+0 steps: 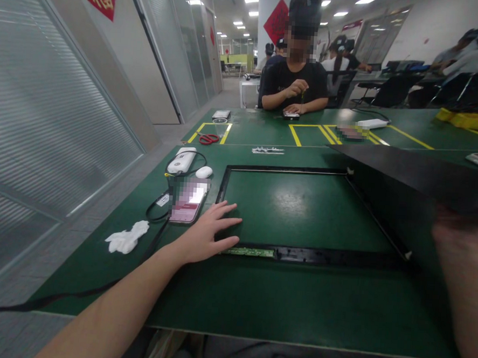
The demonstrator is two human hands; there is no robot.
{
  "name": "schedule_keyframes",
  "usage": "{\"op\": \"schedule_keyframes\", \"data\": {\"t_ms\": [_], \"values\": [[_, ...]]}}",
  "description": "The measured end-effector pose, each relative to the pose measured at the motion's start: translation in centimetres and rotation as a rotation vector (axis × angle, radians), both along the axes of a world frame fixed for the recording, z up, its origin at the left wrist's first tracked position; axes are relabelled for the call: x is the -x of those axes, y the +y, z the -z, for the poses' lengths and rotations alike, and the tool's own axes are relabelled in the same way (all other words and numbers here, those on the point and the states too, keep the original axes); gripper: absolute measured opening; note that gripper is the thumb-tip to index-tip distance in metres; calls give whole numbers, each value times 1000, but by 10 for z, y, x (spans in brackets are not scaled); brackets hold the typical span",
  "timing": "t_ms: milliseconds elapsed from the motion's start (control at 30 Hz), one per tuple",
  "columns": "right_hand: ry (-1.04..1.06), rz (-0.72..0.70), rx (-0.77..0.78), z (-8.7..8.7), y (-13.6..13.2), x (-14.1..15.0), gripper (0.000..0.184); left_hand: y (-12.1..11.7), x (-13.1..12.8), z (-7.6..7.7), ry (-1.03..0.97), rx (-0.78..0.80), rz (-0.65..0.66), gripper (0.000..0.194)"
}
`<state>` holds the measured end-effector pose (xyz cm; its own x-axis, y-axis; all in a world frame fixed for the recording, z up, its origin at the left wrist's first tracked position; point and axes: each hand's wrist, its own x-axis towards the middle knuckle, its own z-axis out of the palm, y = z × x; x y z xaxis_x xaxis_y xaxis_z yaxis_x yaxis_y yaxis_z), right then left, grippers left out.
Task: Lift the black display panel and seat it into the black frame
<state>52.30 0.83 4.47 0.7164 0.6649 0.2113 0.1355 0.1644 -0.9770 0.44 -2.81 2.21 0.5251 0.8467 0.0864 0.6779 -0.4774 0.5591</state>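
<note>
A black rectangular frame (331, 257) lies flat on the green table, its middle showing bare tabletop. Along its near bar runs a narrow green circuit board (254, 252). My left hand (214, 229) rests over the frame's left side, palm down with fingers spread, holding nothing. On the right, my right hand (458, 235) grips a large thin black panel (396, 178) by its near side. The panel is tilted up over the frame's right side. Part of the right hand's fingers is hidden or blurred against the dark panel.
Left of the frame are a phone (186, 205), a white power bank (182, 159) with a black cable, a white earbud case (204, 172) and a crumpled tissue (128, 238). Red scissors (208, 139) and small white pieces (268, 150) lie farther back. Across sits a co-worker (296, 80).
</note>
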Motion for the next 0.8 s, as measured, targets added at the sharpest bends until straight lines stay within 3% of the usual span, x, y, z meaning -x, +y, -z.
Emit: {"op": "schedule_keyframes", "data": {"t_ms": [133,300,800], "values": [[63,117,32,18,7,-44,68,0,-2,-2,18,4,3,49],[-7,98,99,38,13,-80,66,0,-1,0,-19,-18,6,47],[349,114,162,38,15,-43,47,-1,0,2,75,-36,25,50]]}}
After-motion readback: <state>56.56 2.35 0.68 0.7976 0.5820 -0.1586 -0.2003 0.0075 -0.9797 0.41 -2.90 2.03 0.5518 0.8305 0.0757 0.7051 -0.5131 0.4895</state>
